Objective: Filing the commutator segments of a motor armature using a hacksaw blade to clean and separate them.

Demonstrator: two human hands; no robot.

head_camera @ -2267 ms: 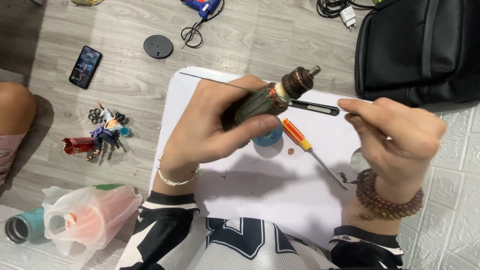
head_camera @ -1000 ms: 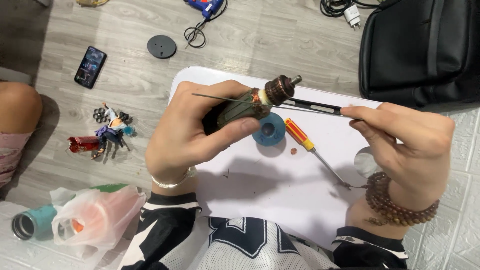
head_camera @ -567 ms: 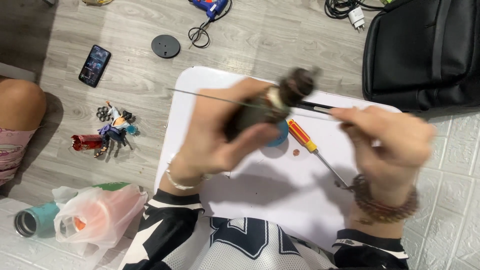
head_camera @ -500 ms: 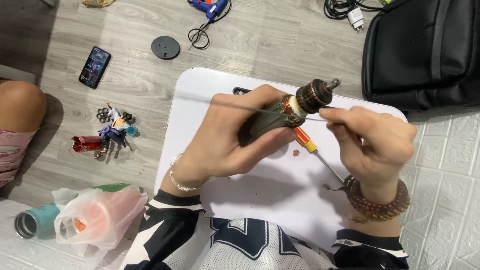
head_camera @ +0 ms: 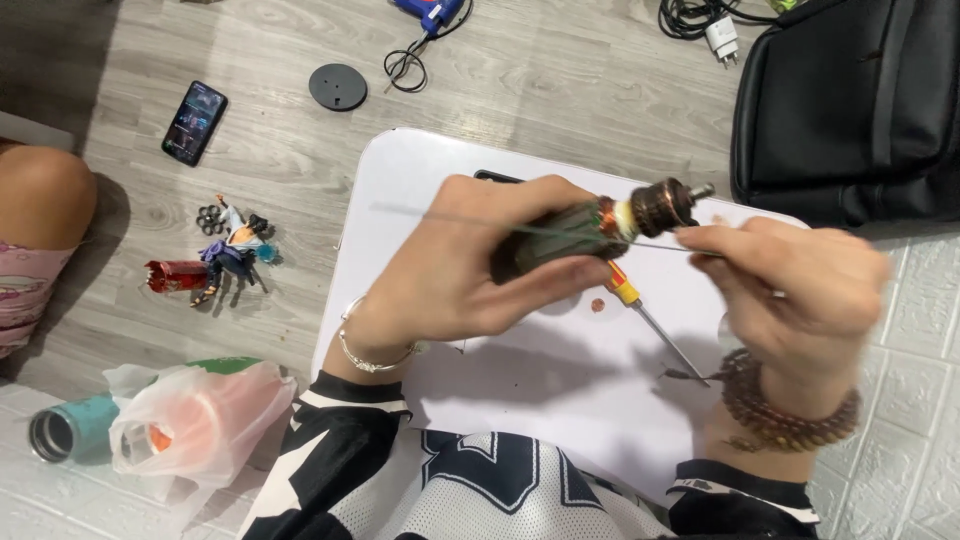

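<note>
Motor armature [head_camera: 590, 232], dark laminated core with copper windings and a commutator end, held above the white desk [head_camera: 520, 400], up toward the far right. Left hand [head_camera: 470, 270] wraps around the core from the left, fingers closed on it, commutator sticking out to the right past the fingertips. Right hand [head_camera: 800, 290] sits just right of the commutator, fingers pinched together on a thin wire [head_camera: 480, 222] that runs leftward across the armature and over the left hand.

Risks, as a judgement: wire looks thin, a hard tug could snap it or pull it off the windings; a loosened grip could drop the armature onto the orange-handled screwdriver [head_camera: 650, 322] lying on the desk right below.
</note>
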